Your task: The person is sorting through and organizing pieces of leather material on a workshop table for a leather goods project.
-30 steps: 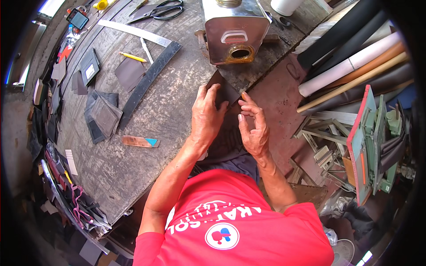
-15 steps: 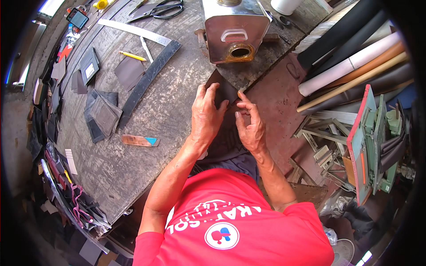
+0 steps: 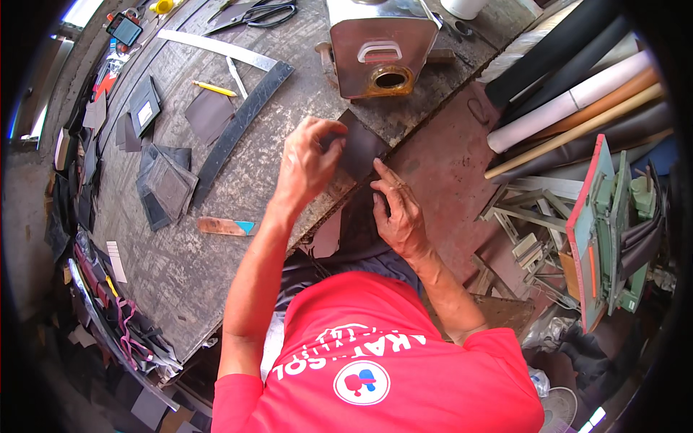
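Observation:
A dark brown leather-like piece [image 3: 363, 146] lies at the edge of the worn wooden table, just in front of the metal can [image 3: 382, 50]. My left hand [image 3: 309, 160] is at the left side of this piece, fingers curled in toward the thumb. Whatever those fingertips grip, if anything, is hidden. At the right corner of the piece my right hand [image 3: 399, 215] reaches up from beyond the table edge. Its index fingertip is at the corner, the other fingers are loosely bent, and I see nothing held in it.
A dark metal strip [image 3: 242, 130], a yellow pencil-like tool [image 3: 215, 89], a flat blade [image 3: 225, 226], scissors [image 3: 260, 14] and dark scraps [image 3: 167, 184] lie on the table [image 3: 151, 267]. Rolls of material [image 3: 570, 105] and a green-and-red frame [image 3: 588, 231] stand at the right.
My left hand has moved left, its fingers curling in, so more of the dark piece shows. My right hand has shifted slightly down and left.

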`<state>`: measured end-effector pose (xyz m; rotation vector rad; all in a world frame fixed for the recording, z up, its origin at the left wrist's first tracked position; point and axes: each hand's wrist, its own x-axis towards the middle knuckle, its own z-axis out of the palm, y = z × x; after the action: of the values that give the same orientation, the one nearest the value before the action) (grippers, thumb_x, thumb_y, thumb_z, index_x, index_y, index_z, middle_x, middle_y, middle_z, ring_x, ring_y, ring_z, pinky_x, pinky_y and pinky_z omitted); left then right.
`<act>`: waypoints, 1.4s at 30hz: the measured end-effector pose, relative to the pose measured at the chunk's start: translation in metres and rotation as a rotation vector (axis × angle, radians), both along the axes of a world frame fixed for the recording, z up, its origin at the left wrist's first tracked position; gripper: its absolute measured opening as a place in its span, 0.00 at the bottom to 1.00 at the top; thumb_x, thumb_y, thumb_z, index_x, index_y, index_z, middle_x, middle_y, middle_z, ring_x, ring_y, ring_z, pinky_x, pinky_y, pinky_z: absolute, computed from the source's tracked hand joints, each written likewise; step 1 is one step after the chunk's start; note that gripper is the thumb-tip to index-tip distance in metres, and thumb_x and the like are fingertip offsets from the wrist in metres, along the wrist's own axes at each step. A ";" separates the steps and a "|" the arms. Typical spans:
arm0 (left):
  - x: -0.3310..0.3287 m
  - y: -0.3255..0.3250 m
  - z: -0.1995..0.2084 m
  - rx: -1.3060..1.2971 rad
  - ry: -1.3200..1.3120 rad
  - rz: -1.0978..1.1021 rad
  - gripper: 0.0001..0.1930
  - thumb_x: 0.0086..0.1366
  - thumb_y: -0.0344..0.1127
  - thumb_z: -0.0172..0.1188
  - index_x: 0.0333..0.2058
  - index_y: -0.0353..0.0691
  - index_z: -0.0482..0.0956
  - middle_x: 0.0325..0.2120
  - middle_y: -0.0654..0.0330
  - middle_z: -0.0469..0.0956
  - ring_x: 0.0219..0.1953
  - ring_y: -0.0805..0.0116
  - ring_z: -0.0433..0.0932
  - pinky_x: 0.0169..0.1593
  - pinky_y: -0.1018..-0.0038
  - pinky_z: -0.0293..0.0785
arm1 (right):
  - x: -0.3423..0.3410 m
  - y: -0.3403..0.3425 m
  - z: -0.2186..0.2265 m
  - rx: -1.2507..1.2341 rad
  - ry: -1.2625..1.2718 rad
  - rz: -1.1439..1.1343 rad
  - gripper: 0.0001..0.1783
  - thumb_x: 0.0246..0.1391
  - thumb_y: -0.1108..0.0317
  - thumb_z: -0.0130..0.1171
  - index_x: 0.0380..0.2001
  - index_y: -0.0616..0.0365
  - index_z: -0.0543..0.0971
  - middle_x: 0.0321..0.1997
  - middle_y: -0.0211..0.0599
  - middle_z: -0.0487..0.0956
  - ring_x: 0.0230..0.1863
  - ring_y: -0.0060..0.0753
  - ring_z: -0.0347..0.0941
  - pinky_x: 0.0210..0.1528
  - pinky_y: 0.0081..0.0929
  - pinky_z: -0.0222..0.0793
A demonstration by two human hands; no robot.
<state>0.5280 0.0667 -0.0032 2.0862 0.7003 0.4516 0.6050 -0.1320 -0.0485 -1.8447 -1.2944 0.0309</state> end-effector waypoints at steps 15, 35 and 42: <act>0.040 0.059 0.016 -0.079 0.165 -0.649 0.11 0.55 0.28 0.63 0.38 0.38 0.86 0.34 0.56 0.86 0.37 0.62 0.84 0.43 0.67 0.77 | 0.006 -0.006 0.007 0.056 0.151 0.052 0.14 0.54 0.83 0.59 0.44 0.64 0.75 0.61 0.49 0.76 0.58 0.52 0.76 0.57 0.38 0.76; 0.032 0.045 0.064 -0.044 0.130 -0.703 0.10 0.58 0.22 0.61 0.38 0.38 0.87 0.36 0.58 0.83 0.38 0.64 0.82 0.44 0.72 0.76 | 0.013 -0.037 0.018 0.088 0.255 0.018 0.10 0.59 0.82 0.55 0.44 0.64 0.75 0.60 0.48 0.76 0.52 0.42 0.80 0.50 0.31 0.78; 0.021 -0.015 0.073 -0.104 -0.359 -0.381 0.12 0.63 0.22 0.60 0.44 0.39 0.85 0.35 0.60 0.80 0.35 0.69 0.78 0.39 0.74 0.74 | 0.036 -0.061 -0.012 0.245 0.723 -0.326 0.11 0.65 0.79 0.53 0.50 0.62 0.71 0.60 0.45 0.76 0.46 0.25 0.80 0.45 0.24 0.77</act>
<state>0.5492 0.0516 0.0695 1.9127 0.1089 0.5396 0.6411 -0.1926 -0.0601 -1.5874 -0.4703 0.3187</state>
